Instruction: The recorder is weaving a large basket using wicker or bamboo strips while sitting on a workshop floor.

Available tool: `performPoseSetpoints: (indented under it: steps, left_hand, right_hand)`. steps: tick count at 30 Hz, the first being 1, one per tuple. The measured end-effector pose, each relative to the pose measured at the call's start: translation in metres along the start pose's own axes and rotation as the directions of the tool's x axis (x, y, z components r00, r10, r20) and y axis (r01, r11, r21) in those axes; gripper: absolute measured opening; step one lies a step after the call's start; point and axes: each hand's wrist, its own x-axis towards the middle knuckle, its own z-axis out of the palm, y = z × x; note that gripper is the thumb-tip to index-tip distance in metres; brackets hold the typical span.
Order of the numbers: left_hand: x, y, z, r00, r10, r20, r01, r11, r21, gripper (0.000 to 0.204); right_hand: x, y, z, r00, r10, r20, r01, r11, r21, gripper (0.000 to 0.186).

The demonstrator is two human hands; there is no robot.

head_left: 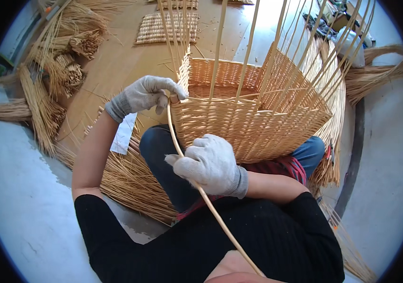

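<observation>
A woven willow basket (253, 129) rests across my legs, with long upright stakes (218, 42) rising from its rim. My left hand (156, 89), in a pale knit glove, is closed at the basket's left front corner, fingertips pinched around the end of a thick pale rod (220, 219) where it meets the weave. My right hand (203, 162), also gloved, grips that rod lower down, in front of the basket; the rod runs down over my black top toward the bottom edge. A pink-and-dark striped cloth (281, 170) shows beneath the basket on my lap.
Bundles of willow rods lie at the left (41, 106), below my left arm (135, 193) and along the right (333, 104). Woven mats (163, 28) lie on the board ahead. A white paper (121, 134) is beside my left wrist. Assorted items (338, 26) are piled at the back right.
</observation>
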Motion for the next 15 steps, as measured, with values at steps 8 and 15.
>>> performPoseSetpoints:
  steps: [8, 15]
  left_hand:
    - [0.012, -0.001, 0.001, 0.995, 0.102, -0.001, -0.101, 0.992, 0.075, 0.043]
    - [0.006, -0.007, -0.006, 0.999, -0.028, 0.034, 0.032, 0.992, -0.121, 0.035]
  right_hand:
    - [-0.025, 0.035, -0.013, 0.875, 0.342, -0.342, -0.356, 0.934, 0.024, 0.035]
    - [-0.039, 0.087, 0.004, 0.513, 0.833, -0.208, -0.311, 0.406, 0.859, 0.019]
